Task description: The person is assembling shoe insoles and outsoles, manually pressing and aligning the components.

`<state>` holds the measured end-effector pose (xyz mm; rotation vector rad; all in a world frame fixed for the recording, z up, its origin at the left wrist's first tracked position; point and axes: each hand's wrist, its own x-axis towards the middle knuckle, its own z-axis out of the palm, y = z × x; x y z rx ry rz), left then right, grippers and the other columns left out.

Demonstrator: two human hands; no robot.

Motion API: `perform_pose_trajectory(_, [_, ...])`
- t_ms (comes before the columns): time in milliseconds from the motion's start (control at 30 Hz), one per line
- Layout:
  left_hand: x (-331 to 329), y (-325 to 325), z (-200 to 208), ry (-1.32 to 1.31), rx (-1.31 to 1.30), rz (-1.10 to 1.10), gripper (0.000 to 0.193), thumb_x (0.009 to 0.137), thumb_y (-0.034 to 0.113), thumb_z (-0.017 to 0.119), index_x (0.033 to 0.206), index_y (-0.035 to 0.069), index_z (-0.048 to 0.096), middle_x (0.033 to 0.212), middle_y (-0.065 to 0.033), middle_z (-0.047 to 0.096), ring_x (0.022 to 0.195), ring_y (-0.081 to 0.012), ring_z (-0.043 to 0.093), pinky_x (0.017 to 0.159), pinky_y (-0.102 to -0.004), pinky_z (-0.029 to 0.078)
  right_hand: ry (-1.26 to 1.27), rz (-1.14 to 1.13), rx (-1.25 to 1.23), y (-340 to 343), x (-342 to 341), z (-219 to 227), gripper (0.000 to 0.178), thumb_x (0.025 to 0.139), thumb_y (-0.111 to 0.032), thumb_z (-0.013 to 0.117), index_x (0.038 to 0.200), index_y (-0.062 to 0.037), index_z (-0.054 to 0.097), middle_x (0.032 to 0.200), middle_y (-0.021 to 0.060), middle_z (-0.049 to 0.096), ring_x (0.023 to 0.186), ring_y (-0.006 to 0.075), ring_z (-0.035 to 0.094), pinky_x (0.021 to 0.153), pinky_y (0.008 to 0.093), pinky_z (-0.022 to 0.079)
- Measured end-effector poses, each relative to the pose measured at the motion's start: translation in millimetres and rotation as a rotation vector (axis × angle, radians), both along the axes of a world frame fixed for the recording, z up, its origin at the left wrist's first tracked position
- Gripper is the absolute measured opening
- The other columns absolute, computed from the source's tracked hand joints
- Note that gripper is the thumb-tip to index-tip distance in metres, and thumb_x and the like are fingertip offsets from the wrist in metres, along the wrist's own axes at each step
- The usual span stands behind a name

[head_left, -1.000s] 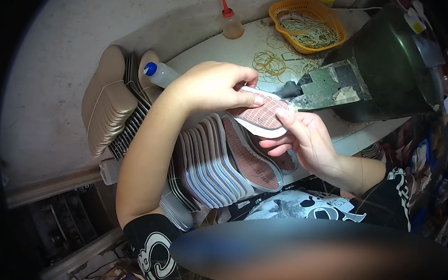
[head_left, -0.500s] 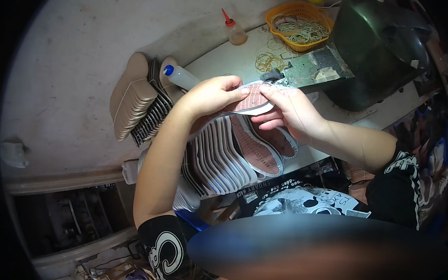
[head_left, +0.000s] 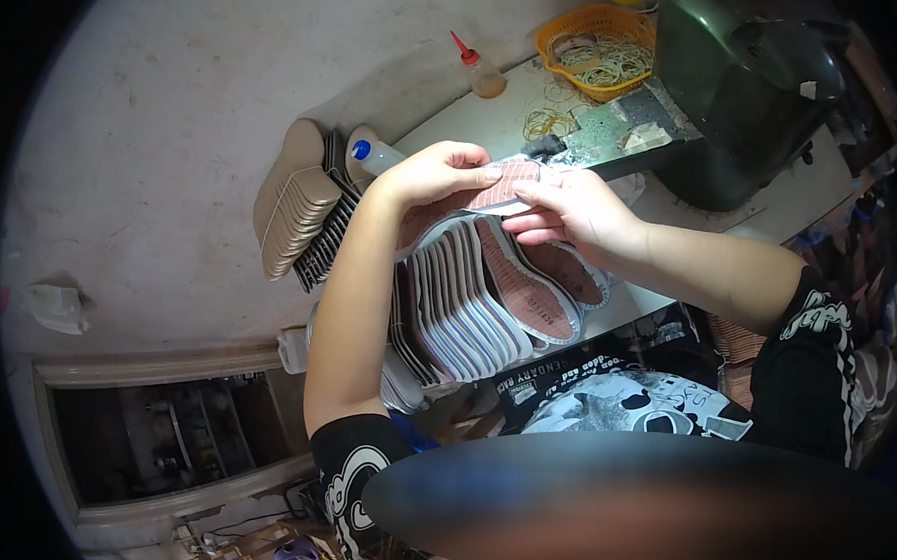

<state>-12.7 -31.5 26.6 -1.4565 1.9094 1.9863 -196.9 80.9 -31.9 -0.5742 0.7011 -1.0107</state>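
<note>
A shoe insole (head_left: 506, 185) with a reddish-brown lined face and a pale edge is held up between my two hands. My left hand (head_left: 441, 180) is closed on its left part, the thumb lying on the lined face. At its right part, my right hand (head_left: 583, 216) pinches it with the thumb on top and the other fingers curled beneath. The insole's far edge lies close to the dark tip (head_left: 544, 147) of a green machine (head_left: 625, 128); whether they touch, I cannot tell. Below my hands stands a row of similar insoles (head_left: 462, 306), with a reddish one (head_left: 533, 289) facing up.
Bundled beige insoles (head_left: 296, 208) lean by the wall at left, beside a blue-capped bottle (head_left: 377, 158). Farther back are a red-tipped squeeze bottle (head_left: 484, 78), loose rubber bands (head_left: 548, 124) and an orange basket (head_left: 548, 59) of bands. The machine's dark body (head_left: 736, 102) fills the far right.
The whole view has shifted a little. My right thumb has moved toward the insole's near edge. Both hands still hold the insole beside the machine.
</note>
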Motion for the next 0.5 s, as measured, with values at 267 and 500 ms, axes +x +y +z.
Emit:
perform_pose_trajectory(267, [4, 9, -7, -0.133, -0.239, -0.122, 0.027, 0.091, 0.025, 0.063, 0.086, -0.001, 0.061, 0.074, -0.0006, 0.060, 0.066, -0.0068, 0.051, 0.058, -0.0236, 0.044, -0.025, -0.015, 0.077, -4, -7, 2, 0.024, 0.094, -0.015, 0.055, 0.106, 0.0051, 0.057, 0.097, 0.0141, 0.065, 0.082, 0.0195, 0.069, 0.066, 0.0244, 0.059])
perform_pose_trajectory(500, [2, 25, -11, -0.049, -0.149, 0.055, 0.031, 0.090, 0.028, 0.062, 0.079, -0.001, 0.062, 0.069, -0.0005, 0.059, 0.061, -0.0062, 0.050, 0.053, -0.0233, 0.043, 0.023, -0.022, 0.093, -6, -8, 6, 0.028, 0.094, -0.021, 0.055, 0.105, 0.0050, 0.059, 0.095, 0.0144, 0.065, 0.079, 0.0183, 0.069, 0.065, 0.0237, 0.059])
